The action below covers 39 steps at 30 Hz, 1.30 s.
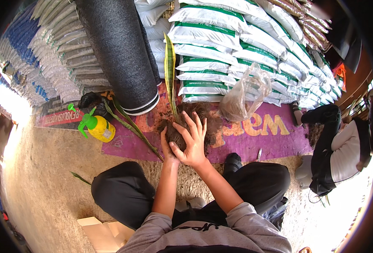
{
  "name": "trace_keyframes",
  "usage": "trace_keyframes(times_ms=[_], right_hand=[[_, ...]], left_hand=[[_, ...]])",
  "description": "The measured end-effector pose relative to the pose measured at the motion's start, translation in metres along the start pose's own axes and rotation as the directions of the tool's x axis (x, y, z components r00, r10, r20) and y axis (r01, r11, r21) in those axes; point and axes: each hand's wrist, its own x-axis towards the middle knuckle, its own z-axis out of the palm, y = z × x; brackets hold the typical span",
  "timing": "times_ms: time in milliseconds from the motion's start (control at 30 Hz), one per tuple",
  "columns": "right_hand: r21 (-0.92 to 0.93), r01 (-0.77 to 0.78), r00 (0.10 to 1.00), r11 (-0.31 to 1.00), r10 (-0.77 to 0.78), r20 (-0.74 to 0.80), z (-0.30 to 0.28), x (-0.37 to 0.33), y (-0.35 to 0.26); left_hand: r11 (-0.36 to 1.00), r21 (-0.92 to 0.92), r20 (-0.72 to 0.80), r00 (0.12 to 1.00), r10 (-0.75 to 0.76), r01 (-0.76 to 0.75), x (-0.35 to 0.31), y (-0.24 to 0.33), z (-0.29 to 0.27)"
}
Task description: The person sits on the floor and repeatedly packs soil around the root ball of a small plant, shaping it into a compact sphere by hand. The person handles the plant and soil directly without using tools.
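Observation:
An upright snake plant (170, 63) with a long, yellow-edged green leaf stands in front of me. At its base is a dark clump of soil and roots (174, 134). My left hand (168, 145) cups the near left side of this clump, its fingers partly hidden. From the right, my right hand (192, 141) presses against the clump with its fingers bent over the soil. Loose dark soil (213, 126) lies just beyond and to the right. More snake plant leaves (131, 126) lie to the left of my hands.
A yellow-green spray bottle (98, 127) lies left on the purple banner (254, 145). An open clear plastic bag (243, 99) holds brown material. A black roll (119, 55) leans against stacked white-green sacks (207, 33). Another person (342, 147) sits at right. Cardboard (104, 234) lies lower left.

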Motion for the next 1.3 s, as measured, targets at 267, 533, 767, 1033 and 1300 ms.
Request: trace_keyframes(times_ms=[267,533,767,1033,1300], right_hand=[[-0.056,-0.103,0.993,0.993,0.106,0.052,0.000,0.006,0.008],[0.763,-0.390,0.804,0.516,0.595,0.008,0.009,0.002,0.033],[0.305,-0.224,0.948,0.926,0.279,-0.152,0.012,-0.003,0.007],[0.229,0.002,0.989,0.973,0.031,-0.143,0.012,-0.012,0.010],[0.441,-0.272,0.941,0.855,0.332,-0.063,0.019,-0.005,0.021]], left_hand=[[0.893,0.410,-0.052,0.973,0.224,-0.183,0.003,0.004,0.000],[0.789,0.591,-0.076,0.963,0.260,-0.167,-0.001,-0.003,0.014],[0.980,0.181,-0.058,0.994,0.088,-0.076,0.006,-0.013,-0.007],[0.992,0.123,0.054,0.999,-0.005,-0.002,-0.004,-0.009,-0.004],[0.771,0.615,-0.072,0.962,0.263,-0.164,0.003,-0.003,0.002]])
